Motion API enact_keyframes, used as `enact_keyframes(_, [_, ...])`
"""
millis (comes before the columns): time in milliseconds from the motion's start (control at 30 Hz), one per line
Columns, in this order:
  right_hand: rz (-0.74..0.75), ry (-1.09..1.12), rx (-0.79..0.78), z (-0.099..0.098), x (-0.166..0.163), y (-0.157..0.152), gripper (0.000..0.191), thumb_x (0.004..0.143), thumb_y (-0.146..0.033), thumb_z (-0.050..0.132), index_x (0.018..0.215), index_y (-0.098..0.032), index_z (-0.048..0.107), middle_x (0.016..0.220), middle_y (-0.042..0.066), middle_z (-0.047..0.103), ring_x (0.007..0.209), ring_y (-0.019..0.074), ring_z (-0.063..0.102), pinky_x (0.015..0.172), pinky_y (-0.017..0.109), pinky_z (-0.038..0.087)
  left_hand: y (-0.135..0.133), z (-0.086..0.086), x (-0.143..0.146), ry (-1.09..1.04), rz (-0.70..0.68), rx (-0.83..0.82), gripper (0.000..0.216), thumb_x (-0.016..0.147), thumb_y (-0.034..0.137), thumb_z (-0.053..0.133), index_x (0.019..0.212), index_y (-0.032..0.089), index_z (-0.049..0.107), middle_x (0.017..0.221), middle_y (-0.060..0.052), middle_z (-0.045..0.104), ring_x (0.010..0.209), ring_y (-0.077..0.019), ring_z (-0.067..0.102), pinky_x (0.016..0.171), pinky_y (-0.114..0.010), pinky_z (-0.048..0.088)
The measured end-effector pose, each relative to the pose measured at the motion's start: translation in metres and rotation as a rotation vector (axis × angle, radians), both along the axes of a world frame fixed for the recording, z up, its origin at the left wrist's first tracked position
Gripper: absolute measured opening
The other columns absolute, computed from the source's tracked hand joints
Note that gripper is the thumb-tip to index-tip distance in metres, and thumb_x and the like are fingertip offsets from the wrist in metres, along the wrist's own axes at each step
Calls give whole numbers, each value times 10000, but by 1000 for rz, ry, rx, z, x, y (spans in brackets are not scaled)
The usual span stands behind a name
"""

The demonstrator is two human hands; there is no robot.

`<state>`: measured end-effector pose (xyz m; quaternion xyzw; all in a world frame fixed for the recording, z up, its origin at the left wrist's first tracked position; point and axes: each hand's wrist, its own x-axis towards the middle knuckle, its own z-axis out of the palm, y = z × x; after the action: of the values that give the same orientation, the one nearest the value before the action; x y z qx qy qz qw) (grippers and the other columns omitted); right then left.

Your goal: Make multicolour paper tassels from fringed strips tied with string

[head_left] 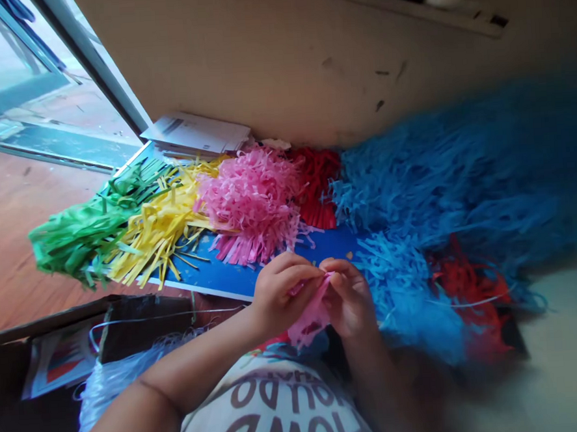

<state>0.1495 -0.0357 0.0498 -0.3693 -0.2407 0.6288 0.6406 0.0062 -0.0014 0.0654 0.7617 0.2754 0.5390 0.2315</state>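
My left hand point(281, 291) pinches a piece of pink tissue paper point(310, 316) in front of my body, its fingertips closed at the top edge. My right hand point(351, 300) meets it there, thumb and forefinger closed on the same piece. The pink paper hangs down between both hands, partly covered by the fingers. Just beyond them, on a blue tabletop point(223, 262), lies a heap of pink fringed paper point(255, 198). Bundles of yellow fringe point(164, 214) and green fringe point(81, 232) lie to its left, red fringe point(319, 188) to its right.
A large mass of blue fringe point(437, 174) fills the right side, with orange-red fringe point(474, 292) beside it. A stack of papers point(200, 133) sits against the wall point(259, 61). At lower left, a cardboard box point(148, 322) stands near white stringy material point(116, 389).
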Motion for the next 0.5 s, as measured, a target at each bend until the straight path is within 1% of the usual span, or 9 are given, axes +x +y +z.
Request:
enact_keyframes(100, [27,-67,-55,-3,5,0,320,647,-407,905,816,-216,713,633,-43,629,462,50,523,429,138,444,7,-1,-1,67,30,84,73,896,141,650,946,168,697,856,-66,704,770,-143,663,705,-255,554])
enact_keyframes(233, [13,-100,-74,-4,10,-1,380,604,-380,925,876,-236,701,685,-51,624,465,47,499,415,143,421,15,1,-5,114,-45,88,120,919,189,632,1012,193,707,844,-50,703,784,-145,665,762,-285,553])
enact_keyframes(300, [29,-104,-66,-4,10,-2,400,595,-381,927,897,-247,701,687,-52,614,473,54,502,418,153,415,17,1,-7,132,-80,99,103,915,205,648,995,198,713,831,-42,707,775,-143,661,821,-323,542])
enact_keyframes(400, [60,-121,-67,-5,6,-3,401,595,-394,918,898,-251,699,671,-52,608,449,56,477,400,163,381,17,0,-8,151,-45,152,55,895,213,681,939,207,714,832,-28,728,749,-135,669,902,-371,513])
enact_keyframes(500, [23,-147,-69,-6,0,-5,393,565,-411,924,853,-248,712,671,-39,633,454,68,482,401,186,389,12,-3,-5,93,2,149,23,892,202,691,909,207,705,797,-12,739,707,-123,678,927,-368,521])
